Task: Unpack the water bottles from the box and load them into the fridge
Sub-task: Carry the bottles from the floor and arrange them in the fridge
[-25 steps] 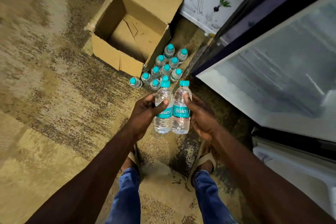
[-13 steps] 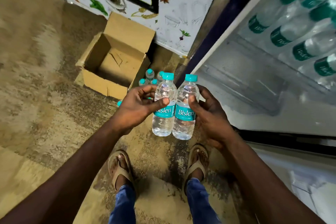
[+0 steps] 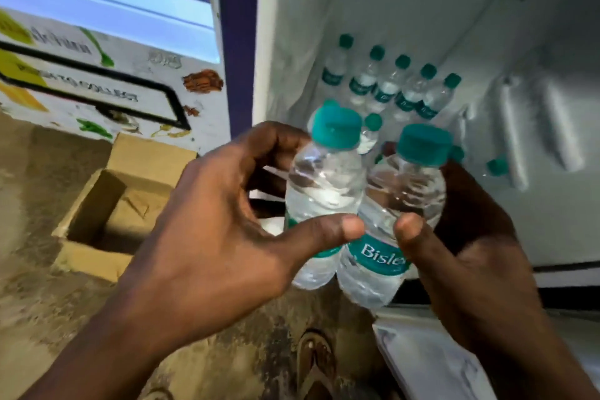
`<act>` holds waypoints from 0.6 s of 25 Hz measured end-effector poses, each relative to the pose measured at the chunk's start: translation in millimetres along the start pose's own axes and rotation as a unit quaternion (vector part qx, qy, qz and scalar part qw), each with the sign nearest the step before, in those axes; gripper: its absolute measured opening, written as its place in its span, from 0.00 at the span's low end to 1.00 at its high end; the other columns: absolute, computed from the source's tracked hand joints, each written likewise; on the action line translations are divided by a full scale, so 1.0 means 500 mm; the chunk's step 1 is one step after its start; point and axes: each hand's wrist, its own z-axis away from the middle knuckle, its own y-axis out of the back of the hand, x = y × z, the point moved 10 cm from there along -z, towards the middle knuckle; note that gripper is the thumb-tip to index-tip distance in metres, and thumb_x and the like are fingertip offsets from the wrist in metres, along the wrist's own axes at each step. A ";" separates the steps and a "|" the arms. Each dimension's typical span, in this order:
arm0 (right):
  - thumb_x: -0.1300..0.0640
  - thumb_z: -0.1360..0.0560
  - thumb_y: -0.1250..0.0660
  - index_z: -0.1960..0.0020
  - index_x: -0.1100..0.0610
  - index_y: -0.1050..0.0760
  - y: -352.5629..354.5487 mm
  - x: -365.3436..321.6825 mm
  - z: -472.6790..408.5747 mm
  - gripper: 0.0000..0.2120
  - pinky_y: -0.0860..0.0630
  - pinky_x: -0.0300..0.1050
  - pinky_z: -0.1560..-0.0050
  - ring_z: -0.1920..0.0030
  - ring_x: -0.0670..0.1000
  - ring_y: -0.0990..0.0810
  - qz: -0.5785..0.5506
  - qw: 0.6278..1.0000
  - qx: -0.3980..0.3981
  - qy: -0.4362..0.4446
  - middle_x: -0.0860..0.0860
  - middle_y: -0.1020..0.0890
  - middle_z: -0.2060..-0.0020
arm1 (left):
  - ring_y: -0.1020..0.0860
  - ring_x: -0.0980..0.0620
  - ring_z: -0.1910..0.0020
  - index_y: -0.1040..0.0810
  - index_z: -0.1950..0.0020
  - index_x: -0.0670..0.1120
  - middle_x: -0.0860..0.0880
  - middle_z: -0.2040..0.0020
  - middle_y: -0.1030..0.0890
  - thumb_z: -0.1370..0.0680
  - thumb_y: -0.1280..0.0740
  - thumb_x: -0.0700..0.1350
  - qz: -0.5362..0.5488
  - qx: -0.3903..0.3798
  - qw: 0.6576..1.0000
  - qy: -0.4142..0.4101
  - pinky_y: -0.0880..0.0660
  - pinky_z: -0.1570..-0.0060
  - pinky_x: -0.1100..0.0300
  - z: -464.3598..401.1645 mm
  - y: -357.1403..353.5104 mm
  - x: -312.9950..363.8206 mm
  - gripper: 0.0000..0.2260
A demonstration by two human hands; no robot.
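Your left hand (image 3: 207,237) holds one bottle (image 3: 321,191) and your right hand (image 3: 470,247) holds another bottle (image 3: 389,237), fingers curled round each. The two touch, side by side, in the middle of the frame. Behind them, upper right, more bottles (image 3: 389,84) stand in the open fridge (image 3: 535,42). The box (image 3: 120,204) sits open at the left, on the floor (image 3: 32,302).

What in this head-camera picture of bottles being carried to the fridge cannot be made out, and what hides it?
- Labels on the shelf bottles: too small and blurred to read.
- Left bottle's label: covered by the left hand's thumb.
- Right bottle's label: its end is covered by the right hand.
- Box floor: partly in shadow.
- Bottles behind the caps: count hidden.
- Fridge top: cut off by the edge.
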 end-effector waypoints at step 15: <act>0.50 0.25 0.26 0.30 0.55 0.27 0.329 -0.047 -0.273 0.26 0.18 0.46 0.49 0.48 0.45 0.17 0.338 0.933 0.073 0.102 0.45 0.17 0.42 | 0.19 0.53 0.51 0.22 0.37 0.51 0.54 0.49 0.16 0.35 0.20 0.58 -0.258 0.035 0.960 -0.103 0.21 0.48 0.56 -0.390 -0.204 0.105 0.29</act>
